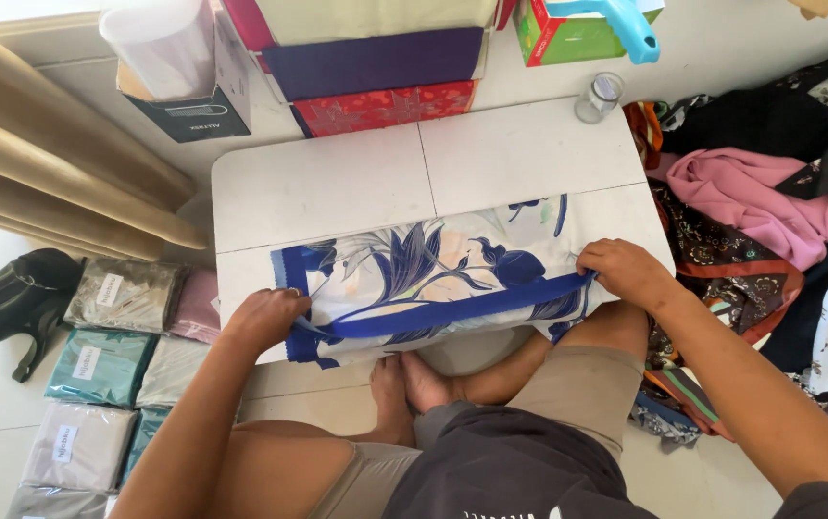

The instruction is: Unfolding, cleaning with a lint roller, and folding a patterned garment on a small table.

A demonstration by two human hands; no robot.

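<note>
a small clear glass jar (600, 97) stands at the far right corner of the low white table (337, 187). behind it lie stacked folded fabrics (376, 67) and a green box (568, 34). a heap of loose clothes (770, 183) lies to the right, wrapped fabric packets (97, 370) on the floor at left, beside a black bag (10, 298).

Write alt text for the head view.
Both hands, left hand and right hand, pinch the blue-bordered edge of a floral scarf spread on a low white table. Packaged fabrics lie on the left, loose clothes on the right.
</note>
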